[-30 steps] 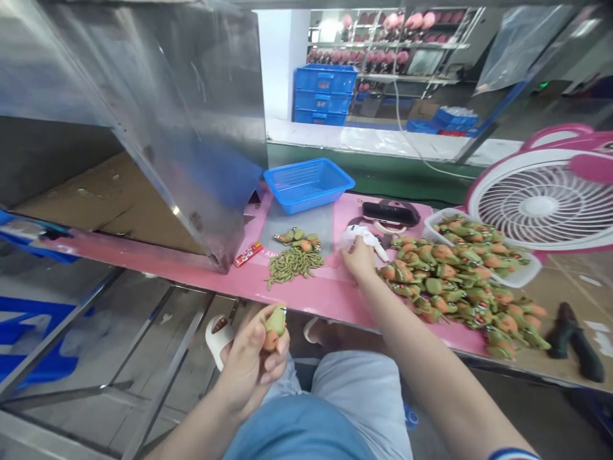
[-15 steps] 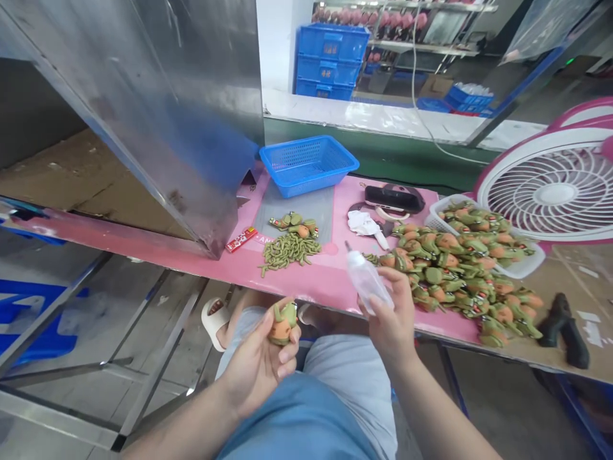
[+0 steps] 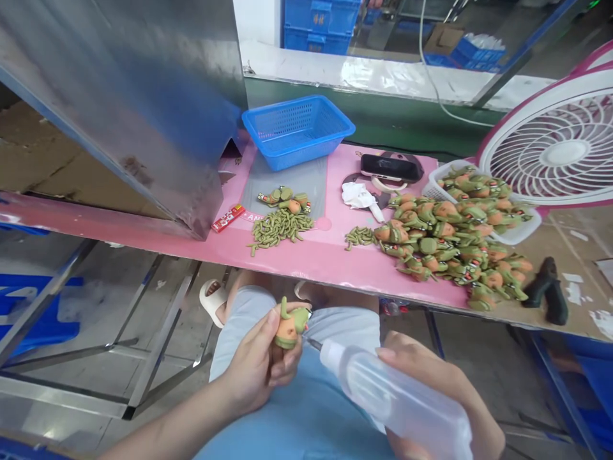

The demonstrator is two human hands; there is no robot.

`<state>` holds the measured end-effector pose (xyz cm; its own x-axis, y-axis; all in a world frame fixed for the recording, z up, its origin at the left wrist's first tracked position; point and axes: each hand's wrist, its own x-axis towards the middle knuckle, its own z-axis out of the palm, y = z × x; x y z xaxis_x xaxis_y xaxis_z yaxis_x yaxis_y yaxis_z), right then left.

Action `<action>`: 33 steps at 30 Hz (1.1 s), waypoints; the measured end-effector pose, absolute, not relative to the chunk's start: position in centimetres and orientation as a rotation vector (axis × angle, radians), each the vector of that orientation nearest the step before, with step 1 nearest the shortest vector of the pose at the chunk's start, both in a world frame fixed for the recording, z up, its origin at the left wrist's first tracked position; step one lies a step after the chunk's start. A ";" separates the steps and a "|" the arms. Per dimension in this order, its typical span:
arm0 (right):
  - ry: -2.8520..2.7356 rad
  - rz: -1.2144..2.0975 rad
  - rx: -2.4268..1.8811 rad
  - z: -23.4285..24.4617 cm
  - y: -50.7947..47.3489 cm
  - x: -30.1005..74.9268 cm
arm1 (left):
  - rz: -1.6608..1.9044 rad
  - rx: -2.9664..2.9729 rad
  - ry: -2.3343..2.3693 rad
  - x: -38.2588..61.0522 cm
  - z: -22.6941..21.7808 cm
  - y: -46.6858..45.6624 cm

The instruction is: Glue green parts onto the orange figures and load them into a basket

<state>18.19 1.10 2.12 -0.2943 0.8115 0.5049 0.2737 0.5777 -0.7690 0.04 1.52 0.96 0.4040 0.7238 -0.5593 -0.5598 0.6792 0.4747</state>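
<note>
Over my lap, my left hand [image 3: 261, 358] pinches a small green and orange figurine [image 3: 288, 327] between thumb and fingers. My right hand [image 3: 440, 390] grips a translucent squeeze bottle [image 3: 393, 396] with a white cap and a thin metal nozzle. The nozzle tip points left at the figurine, close to its lower right side; whether they touch I cannot tell. On the pink table top lie a pile of small green curved pieces [image 3: 280, 228], a smaller heap of such pieces [image 3: 360, 237], a few figurines [image 3: 287, 199], and a large pile of figurines [image 3: 445, 236] at right.
A blue basket [image 3: 299, 156] stands behind the green pieces. Beside it lie a phone [image 3: 390, 167], a crumpled white tissue [image 3: 358, 195] and a red packet [image 3: 228, 218]. A white basket [image 3: 527, 223] holds figurines near a fan [image 3: 565, 153]. A metal housing [image 3: 191, 128] rises at left.
My right hand has brought the bottle down from above the table edge and tipped its nozzle toward the figurine. The figurine has turned slightly in my left hand. The view has tilted down.
</note>
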 end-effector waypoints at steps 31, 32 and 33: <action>-1.724 0.476 -0.747 3.2 2.1 15.9 | 0.777 0.266 0.872 0.1 1.1 1.2; -1.719 0.482 -0.746 3.2 2.1 15.9 | 0.776 0.267 0.871 0.1 1.1 1.2; -1.716 0.487 -0.748 3.2 2.1 16.0 | 0.777 0.267 0.869 0.1 1.0 1.3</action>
